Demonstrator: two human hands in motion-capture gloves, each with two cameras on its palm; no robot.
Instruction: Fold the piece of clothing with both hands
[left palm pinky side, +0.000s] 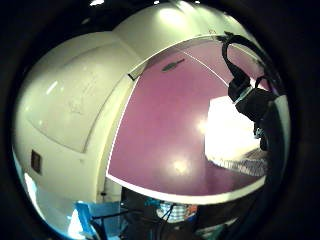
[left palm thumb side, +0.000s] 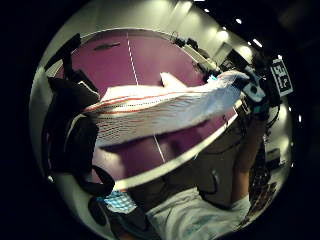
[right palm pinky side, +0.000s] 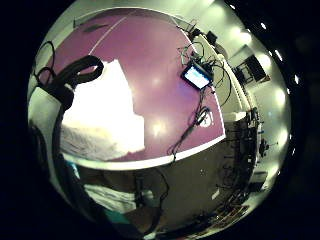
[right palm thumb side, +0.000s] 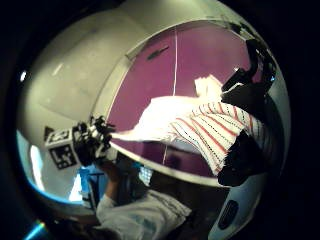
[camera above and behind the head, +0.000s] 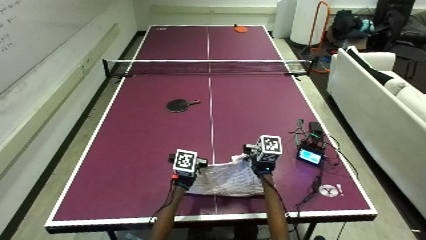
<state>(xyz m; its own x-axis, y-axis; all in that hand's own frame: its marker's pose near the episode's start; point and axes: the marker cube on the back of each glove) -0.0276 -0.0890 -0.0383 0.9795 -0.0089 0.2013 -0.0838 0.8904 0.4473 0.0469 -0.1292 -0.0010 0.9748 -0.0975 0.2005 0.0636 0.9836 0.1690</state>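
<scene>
Garment (camera above and behind the head: 229, 181): a pale cloth with thin red stripes and dotted lines is lying at the near end of the table, across the white centre line, with its near edge being lifted off the surface and stretched between the two hands; the far part is lying bunched on the top.
Table (camera above and behind the head: 146, 130): a purple table-tennis table with white lines is carrying everything; a net (camera above and behind the head: 208, 66) is crossing its middle.
Sofa (camera above and behind the head: 383, 100): a white sofa is standing beside the table on the person's right.
Left hand (camera above and behind the head: 184, 173): it is pinching the left corner of the garment, its gloved fingers (left palm thumb side: 75, 125) curling round the striped edge in the left thumb side view.
Right hand (camera above and behind the head: 263, 161): it is gripping the right corner, its fingers (right palm thumb side: 245, 125) closing over the cloth in the right thumb side view; the two hands are being held apart with the cloth taut between them.
Bat (camera above and behind the head: 181, 104): a black bat is lying on the near half, left of the centre line, well apart from the garment.
Device (camera above and behind the head: 310, 156): a small lit screen with cables is sitting near the right edge, beside the right hand.
Red bat (camera above and behind the head: 240, 29): it is lying at the far end.
</scene>
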